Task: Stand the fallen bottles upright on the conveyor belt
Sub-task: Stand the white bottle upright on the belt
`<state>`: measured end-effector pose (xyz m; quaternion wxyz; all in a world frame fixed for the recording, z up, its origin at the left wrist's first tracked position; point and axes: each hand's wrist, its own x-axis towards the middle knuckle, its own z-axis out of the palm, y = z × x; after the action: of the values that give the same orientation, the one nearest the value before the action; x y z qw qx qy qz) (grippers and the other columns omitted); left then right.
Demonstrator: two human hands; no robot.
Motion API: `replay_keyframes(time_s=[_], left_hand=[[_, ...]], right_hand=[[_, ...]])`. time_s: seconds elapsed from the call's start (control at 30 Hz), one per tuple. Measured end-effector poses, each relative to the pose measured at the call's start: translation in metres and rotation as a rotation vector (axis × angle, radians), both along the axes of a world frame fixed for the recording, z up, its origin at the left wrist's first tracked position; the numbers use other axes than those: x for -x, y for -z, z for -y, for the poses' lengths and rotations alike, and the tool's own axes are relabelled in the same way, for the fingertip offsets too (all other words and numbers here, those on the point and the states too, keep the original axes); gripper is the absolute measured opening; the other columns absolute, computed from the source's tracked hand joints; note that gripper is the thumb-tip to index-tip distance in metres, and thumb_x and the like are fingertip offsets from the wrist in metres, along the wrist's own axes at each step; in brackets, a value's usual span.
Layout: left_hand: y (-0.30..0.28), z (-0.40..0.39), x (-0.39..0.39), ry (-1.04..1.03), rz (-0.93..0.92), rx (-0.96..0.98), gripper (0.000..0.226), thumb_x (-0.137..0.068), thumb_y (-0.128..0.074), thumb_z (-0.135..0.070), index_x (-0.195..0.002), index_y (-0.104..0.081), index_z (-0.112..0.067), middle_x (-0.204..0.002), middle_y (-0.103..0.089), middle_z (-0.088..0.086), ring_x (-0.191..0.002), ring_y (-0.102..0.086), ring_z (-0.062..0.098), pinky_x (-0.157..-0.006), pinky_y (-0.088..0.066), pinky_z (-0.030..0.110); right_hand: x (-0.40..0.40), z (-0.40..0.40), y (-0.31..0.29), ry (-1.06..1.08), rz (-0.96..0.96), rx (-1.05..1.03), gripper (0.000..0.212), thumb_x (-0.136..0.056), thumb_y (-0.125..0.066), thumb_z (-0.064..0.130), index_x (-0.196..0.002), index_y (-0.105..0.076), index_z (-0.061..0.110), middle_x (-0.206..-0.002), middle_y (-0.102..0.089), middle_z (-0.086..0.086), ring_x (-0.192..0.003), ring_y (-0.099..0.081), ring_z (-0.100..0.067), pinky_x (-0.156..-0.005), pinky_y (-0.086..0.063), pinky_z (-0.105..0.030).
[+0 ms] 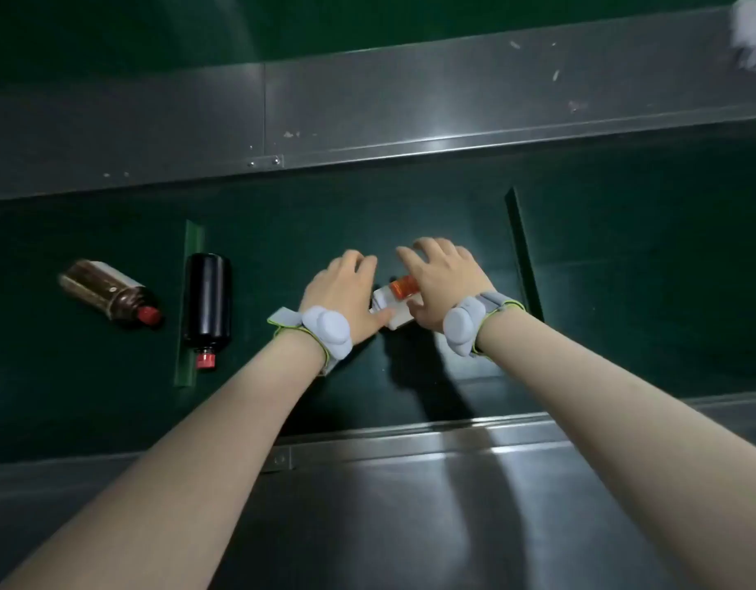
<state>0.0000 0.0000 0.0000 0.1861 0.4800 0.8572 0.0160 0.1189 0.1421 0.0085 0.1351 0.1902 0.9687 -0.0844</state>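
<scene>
A white bottle (387,301) with an orange label sits between my two hands in the middle of the dark green conveyor belt (410,215). My left hand (346,287) grips its left side with the thumb on its body. My right hand (440,278) covers its top and right side, hiding most of it. Whether the white bottle is upright or tilted is unclear. A black bottle (208,298) with a red cap lies flat against a green cleat (188,308). Further left a brown bottle (106,291) with a red cap lies on its side.
Steel side rails run along the belt's far edge (367,117) and near edge (410,483). A second green cleat (522,253) crosses the belt just right of my right hand. Something white and blurred (753,31) shows at the top right corner.
</scene>
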Motion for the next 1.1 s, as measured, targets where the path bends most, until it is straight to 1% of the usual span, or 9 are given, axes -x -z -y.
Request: replay_keyframes(time_s=[0.2,0.37,0.43,0.53,0.67,0.8,0.93,1.03,1.1], left_hand=[[0.059,-0.006,-0.017,-0.084,0.146,0.162,0.092,-0.087,-0.072,-0.066,-0.156,-0.037,-0.016,-0.156,-0.046,0.008,-0.140,-0.051,0.034,-0.098,-0.053,0.047],[0.072,-0.016,-0.021,-0.160,0.201,0.105,0.072,-0.085,-0.078,-0.054,-0.140,-0.046,-0.020,-0.139,-0.057,0.005,-0.121,-0.063,0.034,-0.087,-0.054,0.044],[0.066,-0.015,-0.020,-0.170,0.196,0.011,0.075,-0.083,-0.079,-0.050,-0.144,-0.044,-0.025,-0.140,-0.056,0.002,-0.115,-0.066,0.036,-0.085,-0.055,0.044],[0.044,-0.021,-0.010,-0.174,0.224,-0.174,0.101,-0.080,-0.083,-0.048,-0.162,-0.025,-0.037,-0.148,-0.051,-0.004,-0.118,-0.067,0.033,-0.090,-0.055,0.043],[0.012,-0.051,-0.005,-0.213,0.410,-0.401,0.124,-0.076,-0.085,-0.048,-0.165,0.001,-0.056,-0.147,-0.049,-0.014,-0.111,-0.068,0.004,-0.091,-0.058,0.037],[0.013,-0.086,-0.014,-0.259,0.535,-0.392,0.109,-0.082,-0.088,-0.026,-0.169,-0.022,-0.034,-0.155,-0.057,-0.008,-0.125,-0.067,0.012,-0.108,-0.057,0.041],[0.026,-0.104,-0.031,-0.300,0.576,-0.354,0.078,-0.080,-0.087,-0.021,-0.150,-0.054,-0.031,-0.145,-0.068,-0.005,-0.120,-0.070,0.017,-0.107,-0.054,0.036],[0.036,-0.103,-0.039,-0.346,0.620,-0.365,0.069,-0.081,-0.086,-0.019,-0.143,-0.058,-0.034,-0.140,-0.070,-0.008,-0.125,-0.068,0.019,-0.107,-0.053,0.037],[0.040,-0.101,-0.041,-0.363,0.623,-0.374,0.069,-0.083,-0.085,-0.019,-0.144,-0.057,-0.034,-0.140,-0.070,-0.008,-0.126,-0.068,0.019,-0.107,-0.053,0.037]], right_hand=[[0.002,-0.004,0.062,-0.129,0.192,-0.075,0.088,-0.083,-0.069,0.035,-0.158,-0.026,0.017,-0.155,-0.042,-0.013,-0.145,-0.036,-0.038,-0.116,-0.032,-0.048],[0.000,-0.008,0.076,-0.190,0.153,-0.153,0.063,-0.090,-0.058,0.031,-0.150,-0.037,0.023,-0.137,-0.053,-0.005,-0.125,-0.049,-0.035,-0.105,-0.036,-0.045],[-0.003,-0.013,0.072,-0.152,0.076,-0.129,0.058,-0.091,-0.057,0.033,-0.146,-0.040,0.024,-0.134,-0.055,-0.003,-0.122,-0.050,-0.034,-0.100,-0.038,-0.044],[-0.011,-0.029,0.057,0.010,-0.051,0.031,0.067,-0.087,-0.067,0.044,-0.147,-0.043,0.024,-0.138,-0.056,-0.001,-0.124,-0.051,-0.035,-0.095,-0.043,-0.043],[-0.026,-0.053,0.045,0.372,-0.277,0.418,0.076,-0.080,-0.083,0.040,-0.144,-0.047,0.022,-0.139,-0.060,-0.003,-0.123,-0.054,-0.034,-0.093,-0.048,-0.042],[-0.036,-0.061,0.055,0.592,-0.443,0.555,0.072,-0.077,-0.086,0.036,-0.138,-0.051,0.027,-0.131,-0.065,0.001,-0.118,-0.062,-0.027,-0.095,-0.053,-0.046],[-0.048,-0.065,0.072,0.743,-0.510,0.666,0.073,-0.074,-0.089,0.034,-0.136,-0.049,0.036,-0.122,-0.068,0.013,-0.107,-0.066,-0.008,-0.090,-0.056,-0.032],[-0.052,-0.062,0.081,0.752,-0.511,0.702,0.073,-0.074,-0.087,0.029,-0.135,-0.047,0.039,-0.118,-0.066,0.021,-0.105,-0.061,0.011,-0.083,-0.051,-0.018],[-0.051,-0.060,0.083,0.753,-0.510,0.699,0.073,-0.075,-0.086,0.026,-0.136,-0.047,0.037,-0.119,-0.065,0.018,-0.102,-0.063,0.004,-0.080,-0.046,-0.014]])
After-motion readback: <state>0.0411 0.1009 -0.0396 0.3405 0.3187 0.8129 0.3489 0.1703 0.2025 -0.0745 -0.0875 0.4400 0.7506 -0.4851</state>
